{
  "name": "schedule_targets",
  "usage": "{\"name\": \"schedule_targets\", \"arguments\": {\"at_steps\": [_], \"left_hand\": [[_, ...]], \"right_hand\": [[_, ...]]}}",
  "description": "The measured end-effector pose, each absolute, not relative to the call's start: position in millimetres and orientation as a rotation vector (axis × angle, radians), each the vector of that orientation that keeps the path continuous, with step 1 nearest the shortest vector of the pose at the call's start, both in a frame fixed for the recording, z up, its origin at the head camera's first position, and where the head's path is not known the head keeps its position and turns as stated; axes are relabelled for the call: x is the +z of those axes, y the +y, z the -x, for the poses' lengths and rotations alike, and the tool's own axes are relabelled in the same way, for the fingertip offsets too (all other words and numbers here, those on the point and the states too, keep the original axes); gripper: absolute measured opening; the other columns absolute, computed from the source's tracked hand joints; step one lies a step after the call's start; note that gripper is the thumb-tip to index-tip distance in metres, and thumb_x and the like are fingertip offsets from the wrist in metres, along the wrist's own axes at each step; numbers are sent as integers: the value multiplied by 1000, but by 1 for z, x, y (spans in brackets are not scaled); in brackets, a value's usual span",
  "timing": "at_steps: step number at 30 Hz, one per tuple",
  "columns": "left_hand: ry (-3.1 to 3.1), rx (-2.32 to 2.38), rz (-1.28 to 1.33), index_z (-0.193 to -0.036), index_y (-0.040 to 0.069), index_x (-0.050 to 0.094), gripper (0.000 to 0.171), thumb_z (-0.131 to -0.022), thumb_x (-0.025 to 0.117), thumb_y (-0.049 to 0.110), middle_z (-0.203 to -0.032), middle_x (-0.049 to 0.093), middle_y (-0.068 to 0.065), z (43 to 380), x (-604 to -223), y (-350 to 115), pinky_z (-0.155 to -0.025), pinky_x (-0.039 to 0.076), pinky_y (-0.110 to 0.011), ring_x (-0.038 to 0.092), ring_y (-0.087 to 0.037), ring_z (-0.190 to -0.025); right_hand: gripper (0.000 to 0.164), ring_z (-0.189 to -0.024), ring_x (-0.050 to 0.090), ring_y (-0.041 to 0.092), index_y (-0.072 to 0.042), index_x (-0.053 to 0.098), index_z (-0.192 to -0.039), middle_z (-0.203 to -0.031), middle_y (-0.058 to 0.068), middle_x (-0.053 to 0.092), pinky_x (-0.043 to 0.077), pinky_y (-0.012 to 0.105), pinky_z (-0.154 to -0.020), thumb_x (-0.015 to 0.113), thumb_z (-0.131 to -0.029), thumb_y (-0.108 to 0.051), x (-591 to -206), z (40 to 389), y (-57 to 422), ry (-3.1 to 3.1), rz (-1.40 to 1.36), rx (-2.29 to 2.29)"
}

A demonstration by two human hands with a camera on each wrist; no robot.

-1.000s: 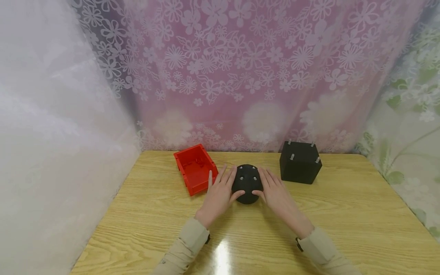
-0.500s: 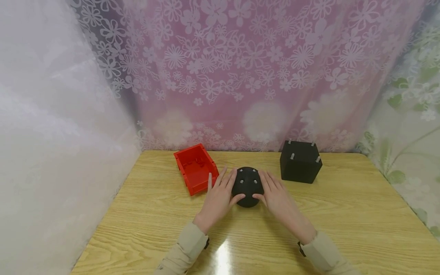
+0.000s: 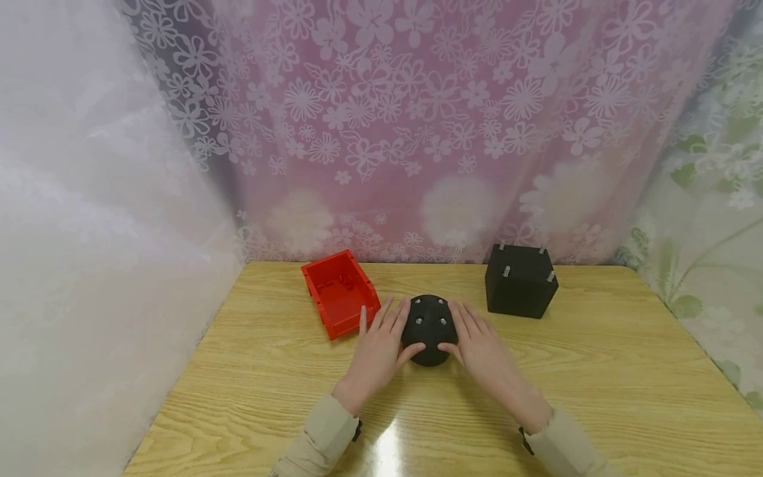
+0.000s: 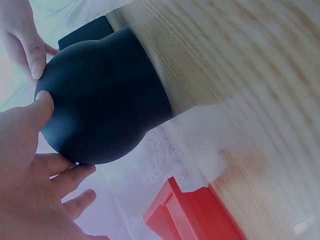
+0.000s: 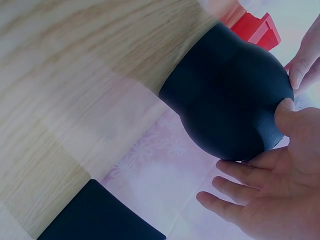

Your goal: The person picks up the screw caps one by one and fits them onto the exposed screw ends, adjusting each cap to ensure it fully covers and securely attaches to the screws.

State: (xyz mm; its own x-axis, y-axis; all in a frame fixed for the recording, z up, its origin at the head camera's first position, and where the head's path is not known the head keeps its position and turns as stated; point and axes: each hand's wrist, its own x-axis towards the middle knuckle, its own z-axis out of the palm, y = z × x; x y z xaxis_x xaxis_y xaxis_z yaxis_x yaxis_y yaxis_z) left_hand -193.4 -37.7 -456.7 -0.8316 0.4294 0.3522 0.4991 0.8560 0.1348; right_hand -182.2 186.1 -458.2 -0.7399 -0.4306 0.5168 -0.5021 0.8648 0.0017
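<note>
A black round-topped object (image 3: 428,339) stands on the table between both hands. Several small silver metal pieces sit in its top. In the left wrist view its body (image 4: 100,95) bulges above a narrower, cylinder-like base. My left hand (image 3: 374,351) holds its left side, thumb on the near part of the dome and fingers along the flank. From the other side my right hand (image 3: 485,351) holds it likewise, its thumb tip facing the left one. The right wrist view shows the right hand (image 5: 295,165) with thumb and index against the bulge while the other fingers spread away.
Left of the hands lies a red bin (image 3: 322,311) with small red pieces inside, close to the left fingertips. A black block (image 3: 517,301) with several upright metal pins stands at the back right. Behind the wooden table (image 3: 250,371) hangs a flowered curtain (image 3: 381,132).
The black round-topped object has slid a little toward the person, with both hands keeping their hold on its sides. The red bin and the black block stay where they were.
</note>
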Motion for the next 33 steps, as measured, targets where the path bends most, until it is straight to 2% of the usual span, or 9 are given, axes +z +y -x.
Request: {"name": "schedule_targets", "arguments": {"at_steps": [7,12,18,23,26,29,33], "left_hand": [[-2709,-319,700,-159,9,33,83,-97,55,59,-159,42,-6,190,-458,-38,-119,17,-66,25,-28,-153],[-2700,-304,696,-159,9,32,82,-97,55,59,-159,42,-5,189,-457,-38,-118,20,-67,26,-29,-153],[-2700,-323,700,-159,9,32,82,-97,56,58,-160,41,-6,188,-458,-39,-119,18,-67,24,-28,-154],[-2700,-334,699,-159,10,32,82,-97,56,58,-160,41,-7,189,-459,-39,-119,16,-67,25,-29,-153],[-2697,-325,703,-160,10,32,82,-97,55,59,-160,41,-6,189,-459,-38,-118,18,-67,27,-29,-152],[-2694,-334,709,-159,10,32,82,-97,55,59,-160,40,-5,189,-460,-38,-118,18,-67,27,-30,-152],[-2696,-355,707,-159,11,33,82,-97,56,58,-160,40,-5,188,-461,-40,-119,17,-67,26,-29,-153]], "right_hand": [[79,-134,50,44,10,41,-148,-142,29,54,49,58,-101,55,-97,-49,-458,179,185,-2546,-675,187],[79,-132,51,44,11,43,-146,-141,29,54,49,58,-100,48,-99,-52,-457,178,185,-2513,-692,191],[81,-134,50,44,9,43,-147,-142,28,54,48,59,-100,50,-98,-55,-457,177,186,-2564,-670,205],[95,-134,50,43,5,45,-148,-145,25,53,44,64,-103,23,-95,-71,-454,184,183,-2556,-609,184],[101,-137,47,42,3,44,-150,-149,22,50,40,65,-107,14,-93,-75,-452,188,181,-2547,-583,171],[102,-141,42,40,2,43,-151,-153,20,46,38,65,-109,13,-92,-76,-453,190,180,-2576,-572,166],[99,-146,37,38,2,39,-153,-156,19,42,35,64,-111,22,-95,-76,-453,190,179,-2634,-569,183]]}}
